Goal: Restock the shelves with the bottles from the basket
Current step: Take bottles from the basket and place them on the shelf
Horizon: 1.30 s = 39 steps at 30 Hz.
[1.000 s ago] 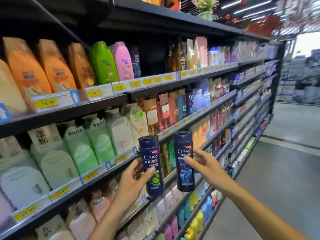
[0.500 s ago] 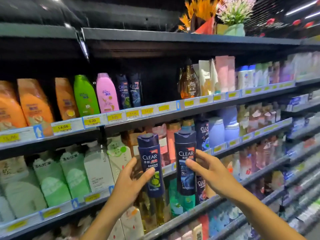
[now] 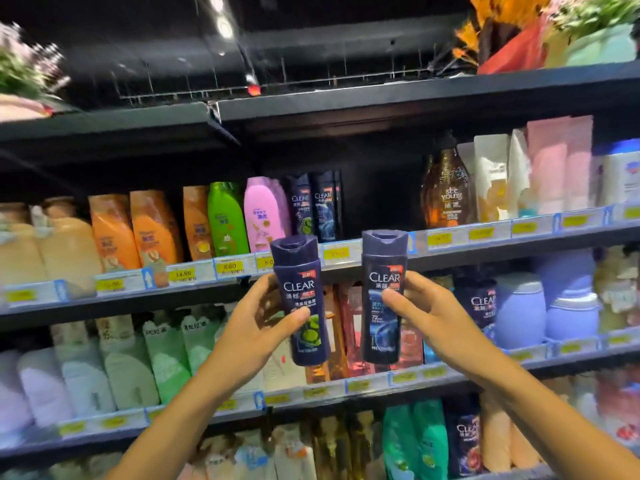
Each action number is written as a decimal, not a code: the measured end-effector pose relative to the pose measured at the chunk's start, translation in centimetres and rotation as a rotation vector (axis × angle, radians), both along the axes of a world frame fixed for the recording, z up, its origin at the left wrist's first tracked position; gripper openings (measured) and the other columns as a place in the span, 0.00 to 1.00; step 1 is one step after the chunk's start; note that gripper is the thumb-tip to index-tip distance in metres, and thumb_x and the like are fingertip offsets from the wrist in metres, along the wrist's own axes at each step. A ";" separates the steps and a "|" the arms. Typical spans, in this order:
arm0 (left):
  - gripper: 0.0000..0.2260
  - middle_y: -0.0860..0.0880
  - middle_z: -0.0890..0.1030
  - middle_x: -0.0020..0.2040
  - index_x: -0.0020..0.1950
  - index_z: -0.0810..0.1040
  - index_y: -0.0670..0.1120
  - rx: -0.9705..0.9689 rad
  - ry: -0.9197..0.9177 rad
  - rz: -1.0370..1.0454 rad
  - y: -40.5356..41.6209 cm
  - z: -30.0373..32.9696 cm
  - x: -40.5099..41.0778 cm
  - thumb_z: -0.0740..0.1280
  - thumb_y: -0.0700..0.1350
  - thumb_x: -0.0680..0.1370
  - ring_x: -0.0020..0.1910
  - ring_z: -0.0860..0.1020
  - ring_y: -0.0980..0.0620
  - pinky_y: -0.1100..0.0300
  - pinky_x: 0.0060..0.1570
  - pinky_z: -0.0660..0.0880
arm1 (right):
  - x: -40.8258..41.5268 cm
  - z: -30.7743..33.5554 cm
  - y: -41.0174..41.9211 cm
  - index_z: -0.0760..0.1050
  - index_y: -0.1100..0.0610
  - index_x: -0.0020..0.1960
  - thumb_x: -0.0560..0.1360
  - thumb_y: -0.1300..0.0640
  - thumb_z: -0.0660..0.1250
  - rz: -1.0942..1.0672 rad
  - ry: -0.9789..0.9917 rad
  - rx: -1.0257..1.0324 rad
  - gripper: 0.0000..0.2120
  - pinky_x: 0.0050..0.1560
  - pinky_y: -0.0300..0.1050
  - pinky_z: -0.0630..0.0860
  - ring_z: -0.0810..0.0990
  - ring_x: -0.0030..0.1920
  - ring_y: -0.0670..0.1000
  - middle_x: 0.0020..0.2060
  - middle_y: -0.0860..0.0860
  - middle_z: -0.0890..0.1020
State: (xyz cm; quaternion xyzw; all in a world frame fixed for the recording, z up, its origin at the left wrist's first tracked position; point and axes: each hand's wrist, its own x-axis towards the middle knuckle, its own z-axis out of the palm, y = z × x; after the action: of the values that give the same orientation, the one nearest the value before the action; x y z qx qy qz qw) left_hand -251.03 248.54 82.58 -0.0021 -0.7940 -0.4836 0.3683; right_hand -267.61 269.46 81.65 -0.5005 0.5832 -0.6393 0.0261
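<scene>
My left hand grips a dark blue Clear bottle with a green label, held upright in front of the shelving. My right hand grips a second dark blue Clear bottle with a blue label, also upright, a little to the right of the first. Both caps reach the price rail of the upper product shelf. On that shelf, just above and behind the held bottles, stand matching Clear bottles, with a dark gap to their right. The basket is out of view.
Orange, green and pink bottles fill the upper shelf to the left, an amber pump bottle and pouches to the right. Lower shelves hold refill pouches, red bottles and lilac tubs. Flower arrangements sit on the top shelf.
Both hands have lifted the two bottles toward the upper shelf and moved them slightly apart. The view has tilted upward and turned to face the shelving squarely.
</scene>
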 end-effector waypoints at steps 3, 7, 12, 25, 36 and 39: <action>0.24 0.53 0.85 0.60 0.65 0.75 0.52 -0.016 0.005 -0.001 -1.0 1.9 -0.1 0.77 0.42 0.72 0.60 0.82 0.53 0.61 0.59 0.78 | -0.1 0.6 -0.8 0.76 0.52 0.66 0.80 0.58 0.64 -0.012 0.014 -0.042 0.15 0.64 0.41 0.77 0.81 0.62 0.44 0.60 0.43 0.83; 0.27 0.53 0.84 0.61 0.69 0.73 0.54 -0.066 0.048 -0.022 -1.5 4.6 -0.5 0.75 0.43 0.71 0.62 0.82 0.52 0.54 0.62 0.78 | -0.8 2.0 -0.9 0.76 0.49 0.65 0.78 0.53 0.65 -0.036 0.055 -0.081 0.15 0.65 0.49 0.77 0.81 0.61 0.45 0.60 0.43 0.84; 0.29 0.52 0.85 0.59 0.69 0.72 0.56 -0.179 0.143 -0.019 -1.4 8.9 -1.7 0.76 0.40 0.70 0.60 0.82 0.51 0.52 0.61 0.77 | -2.4 4.3 -0.6 0.76 0.52 0.65 0.78 0.54 0.65 0.005 0.062 -0.164 0.15 0.62 0.46 0.78 0.82 0.60 0.48 0.59 0.47 0.84; 0.33 0.52 0.81 0.63 0.71 0.72 0.46 -0.518 0.053 0.155 -2.1 17.1 -8.5 0.80 0.35 0.69 0.62 0.80 0.54 0.55 0.61 0.80 | -8.0 8.8 -0.9 0.78 0.54 0.62 0.76 0.54 0.67 0.129 0.118 -0.256 0.15 0.57 0.41 0.80 0.84 0.56 0.46 0.55 0.48 0.86; 0.42 0.53 0.74 0.67 0.73 0.64 0.54 -0.670 -0.158 0.204 -3.0 17.7 -12.6 0.81 0.33 0.66 0.59 0.81 0.54 0.59 0.52 0.83 | -10.4 8.8 -0.2 0.78 0.52 0.62 0.75 0.53 0.68 0.160 0.157 -0.253 0.15 0.56 0.39 0.80 0.84 0.56 0.45 0.54 0.46 0.86; 0.40 0.52 0.75 0.66 0.71 0.65 0.55 -0.717 -0.239 0.221 -3.4 18.3 -12.9 0.81 0.35 0.67 0.59 0.81 0.52 0.58 0.53 0.83 | -10.7 9.0 -0.3 0.78 0.52 0.61 0.75 0.53 0.67 0.172 0.175 -0.244 0.16 0.56 0.38 0.79 0.84 0.56 0.45 0.54 0.45 0.86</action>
State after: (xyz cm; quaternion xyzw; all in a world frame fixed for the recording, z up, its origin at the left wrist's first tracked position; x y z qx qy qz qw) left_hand -263.97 245.13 100.85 0.0110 -0.9453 -0.1299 0.2990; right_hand -278.27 269.18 90.62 -0.6018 0.4565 -0.6546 -0.0311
